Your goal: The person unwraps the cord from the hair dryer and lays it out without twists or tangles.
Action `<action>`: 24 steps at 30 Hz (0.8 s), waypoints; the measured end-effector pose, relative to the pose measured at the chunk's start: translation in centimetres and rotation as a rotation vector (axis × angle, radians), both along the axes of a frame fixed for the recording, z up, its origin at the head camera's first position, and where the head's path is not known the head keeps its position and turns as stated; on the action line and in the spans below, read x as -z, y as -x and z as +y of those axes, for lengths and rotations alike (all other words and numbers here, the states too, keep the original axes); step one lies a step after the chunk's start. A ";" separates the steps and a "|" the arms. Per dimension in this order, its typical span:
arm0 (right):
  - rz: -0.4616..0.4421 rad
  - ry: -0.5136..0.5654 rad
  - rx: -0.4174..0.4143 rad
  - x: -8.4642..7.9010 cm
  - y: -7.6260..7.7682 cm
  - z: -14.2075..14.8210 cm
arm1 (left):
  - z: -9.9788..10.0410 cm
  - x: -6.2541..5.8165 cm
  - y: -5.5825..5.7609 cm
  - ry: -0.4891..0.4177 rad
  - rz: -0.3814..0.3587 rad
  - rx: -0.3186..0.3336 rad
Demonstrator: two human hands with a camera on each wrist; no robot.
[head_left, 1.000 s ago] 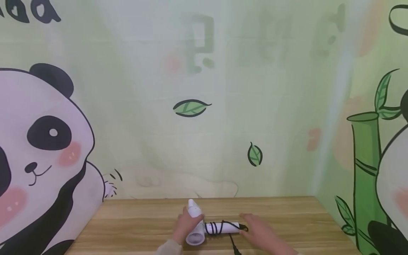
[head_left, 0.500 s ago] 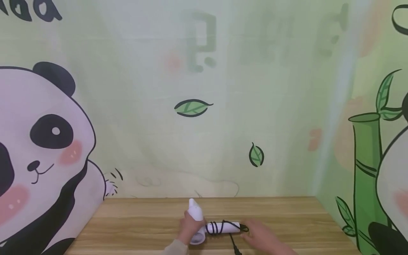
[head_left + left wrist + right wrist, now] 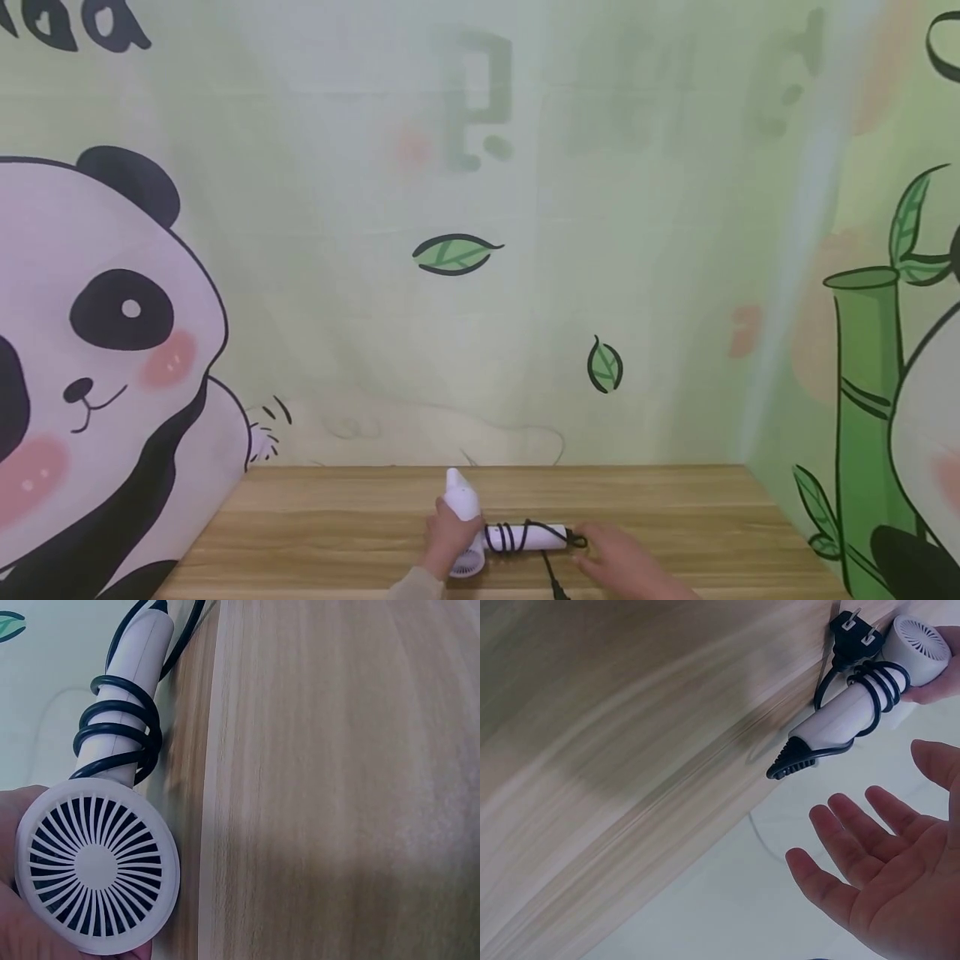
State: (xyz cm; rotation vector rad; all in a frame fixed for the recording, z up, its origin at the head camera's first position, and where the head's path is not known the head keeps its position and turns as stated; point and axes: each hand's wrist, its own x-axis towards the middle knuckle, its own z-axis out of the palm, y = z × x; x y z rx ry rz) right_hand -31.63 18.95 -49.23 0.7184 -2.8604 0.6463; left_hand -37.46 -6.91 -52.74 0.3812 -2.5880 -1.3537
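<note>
A white hair dryer [image 3: 462, 502] lies on the wooden table, nozzle pointing to the back and handle to the right. Its black cord [image 3: 116, 735] is wound several times round the handle [image 3: 838, 716]. My left hand [image 3: 450, 536] grips the dryer's barrel from the left, with the round slotted intake grille [image 3: 96, 868] facing me. Beside the handle's end is my right hand [image 3: 618, 560]; in the right wrist view its fingers [image 3: 840, 832] are spread and apart from the handle. A two-pin black plug [image 3: 855, 639] hangs off the cord in front of the handle.
The wooden table [image 3: 330, 517] runs back to a pale green wall cloth [image 3: 337, 333] printed with pandas, leaves and bamboo. The plug's cord [image 3: 549, 567] trails toward the table's near side.
My left hand has settled more closely round the dryer's barrel. The right hand's fingers have come down beside the handle's end. The dryer has barely shifted.
</note>
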 end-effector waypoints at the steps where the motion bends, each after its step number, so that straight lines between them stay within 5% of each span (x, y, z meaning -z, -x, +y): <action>1: -0.005 0.001 0.002 -0.1 0.0 0.0 | -0.1 -0.1 -0.1 -0.005 0.003 0.004; 7: -0.088 0.017 0.021 -0.4 -0.1 -0.2 | -0.9 0.0 -0.8 -0.012 0.051 0.020; 24: -0.058 0.021 0.035 -0.3 0.2 0.4 | -1.8 -0.6 -0.4 -0.102 0.086 0.099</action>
